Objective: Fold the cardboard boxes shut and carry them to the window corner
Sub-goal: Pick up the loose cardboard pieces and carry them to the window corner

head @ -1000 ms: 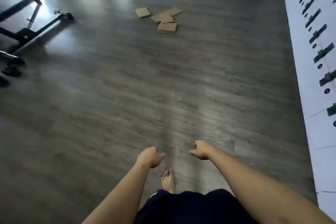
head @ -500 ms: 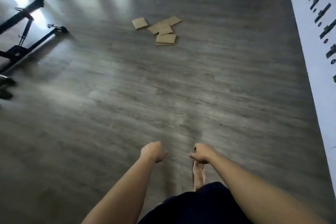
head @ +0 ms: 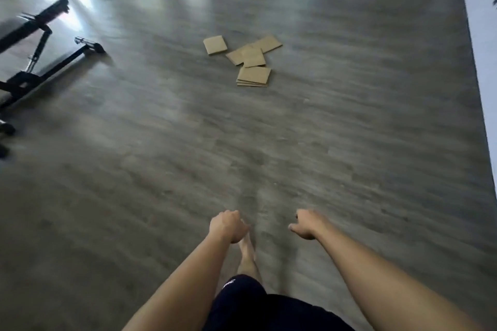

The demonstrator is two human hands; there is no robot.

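Across the grey floor [head: 134, 169], going left to right: a black bench frame [head: 40, 62], then flattened cardboard boxes [head: 252, 62] lying well ahead, their loose line slanting toward the upper right. Left hand [head: 227, 226] and right hand [head: 306, 224] hang loosely curled, holding nothing. Best to crouch beside the boxes and take the stacked ones first.

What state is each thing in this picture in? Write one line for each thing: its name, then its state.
Cardboard pieces: flattened, scattered and overlapping on the floor, untouched.
Small stack: several flat sheets piled, nearest the person.
Left hand: loosely curled, holding nothing.
Right hand: loosely curled, holding nothing.
Bare foot: on the floor, blurred.
Black metal frame: standing at left, blurred.
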